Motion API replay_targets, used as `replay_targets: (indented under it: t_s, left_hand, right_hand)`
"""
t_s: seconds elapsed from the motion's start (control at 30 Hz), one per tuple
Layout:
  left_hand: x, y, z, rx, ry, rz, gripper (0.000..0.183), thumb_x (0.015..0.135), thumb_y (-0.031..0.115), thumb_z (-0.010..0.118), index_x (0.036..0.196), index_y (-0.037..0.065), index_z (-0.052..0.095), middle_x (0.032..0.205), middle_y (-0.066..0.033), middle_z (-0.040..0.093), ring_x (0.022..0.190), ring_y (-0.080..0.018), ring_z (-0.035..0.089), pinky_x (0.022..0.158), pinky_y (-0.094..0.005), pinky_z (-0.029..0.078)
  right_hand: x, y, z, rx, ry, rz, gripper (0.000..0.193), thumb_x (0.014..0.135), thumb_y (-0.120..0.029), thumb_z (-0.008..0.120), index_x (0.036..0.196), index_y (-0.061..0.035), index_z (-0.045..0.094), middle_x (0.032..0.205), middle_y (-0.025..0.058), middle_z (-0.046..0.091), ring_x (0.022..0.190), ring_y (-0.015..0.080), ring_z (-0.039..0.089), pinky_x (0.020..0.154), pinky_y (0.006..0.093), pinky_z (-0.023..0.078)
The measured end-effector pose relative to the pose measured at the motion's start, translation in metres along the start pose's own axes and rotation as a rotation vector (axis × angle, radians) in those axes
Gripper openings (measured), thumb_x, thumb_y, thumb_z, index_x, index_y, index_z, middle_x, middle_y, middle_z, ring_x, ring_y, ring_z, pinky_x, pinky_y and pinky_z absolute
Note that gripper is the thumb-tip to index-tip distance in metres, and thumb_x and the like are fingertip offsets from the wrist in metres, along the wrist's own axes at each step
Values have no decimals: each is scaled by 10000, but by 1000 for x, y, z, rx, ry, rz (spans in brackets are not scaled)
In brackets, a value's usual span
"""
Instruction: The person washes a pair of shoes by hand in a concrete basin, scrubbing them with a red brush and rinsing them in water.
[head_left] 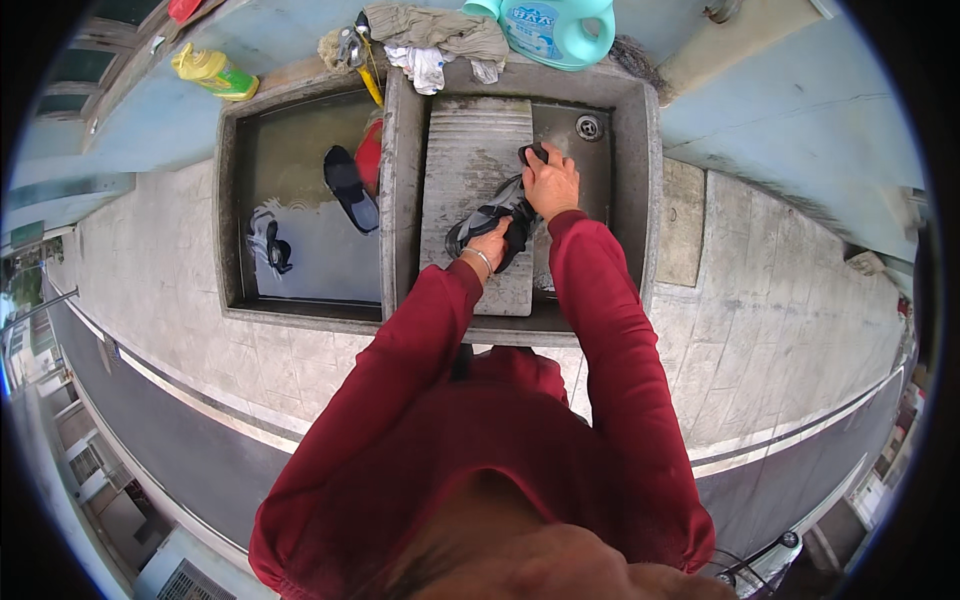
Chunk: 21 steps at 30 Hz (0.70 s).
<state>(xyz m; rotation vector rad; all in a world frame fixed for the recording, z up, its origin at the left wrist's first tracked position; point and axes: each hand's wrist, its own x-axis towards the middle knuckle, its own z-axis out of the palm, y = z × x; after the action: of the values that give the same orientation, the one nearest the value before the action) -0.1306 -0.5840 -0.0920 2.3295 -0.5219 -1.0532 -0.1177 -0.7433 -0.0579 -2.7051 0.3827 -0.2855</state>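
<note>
At the lower centre of the frame, two maroon sleeves (410, 325) are reaching up toward a grey-and-black sandal (512, 192), which is lying slantwise over a ribbed washboard (478, 130) in the right-hand basin (650, 200). The left hand (490, 245), wearing a bracelet (478, 258) at its wrist, is clamping its grip round the sandal's lower part. Just beyond, the right hand (552, 185) is closing its grip over a dark piece (534, 154) at the upper end; whether that is a brush or part of the sandal is staying unclear. The work is seeming partway along: this sandal is being handled, while a dark slipper (350, 188) and another sandal (270, 245) are lying in the water of the left-hand basin (228, 200), apparently left to do. No footwear is showing set aside as finished. Farther off, along the top of the frame, a faucet (352, 48), a grey cloth (440, 25) and a turquoise jug (560, 35) are standing or lying, with a yellow bottle (215, 75) sitting at upper left.
</note>
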Motion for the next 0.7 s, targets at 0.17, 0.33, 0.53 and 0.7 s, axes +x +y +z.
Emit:
replay_targets:
  t_s: [0.17,0.33,0.53,0.7]
  left_hand:
    - [61,-93,82,-645,259,229,357,856,122,408,1213,112,405,1030,-143,548,947,-270,519,806,-337,412]
    - [0,2,4,-2,92,122,310,852,137,457,1162,134,470,998,-154,578,882,-265,560,790,-312,423]
    - [27,-17,24,-1761,120,21,304,877,171,452,1157,51,457,957,-97,587,894,-191,542,789,-294,427]
    - [-9,7,6,-742,61,58,319,857,211,491,1117,25,493,871,-130,597,835,-209,550,753,-316,427]
  right_hand:
    - [-43,-41,-22,337,-38,-81,292,759,-153,590,1041,-91,626,1161,152,494,1019,340,484,882,390,391]
    - [4,-3,-8,-212,26,-5,302,756,-245,574,1042,-155,609,1178,65,475,911,296,488,726,407,410]
    - [-47,-46,-35,266,-116,-143,294,767,-196,574,1043,-109,626,1150,136,508,993,344,497,857,376,412]
    - [-20,-15,-17,-171,39,-112,332,728,-238,593,1049,-154,606,1184,72,474,895,290,498,729,408,403]
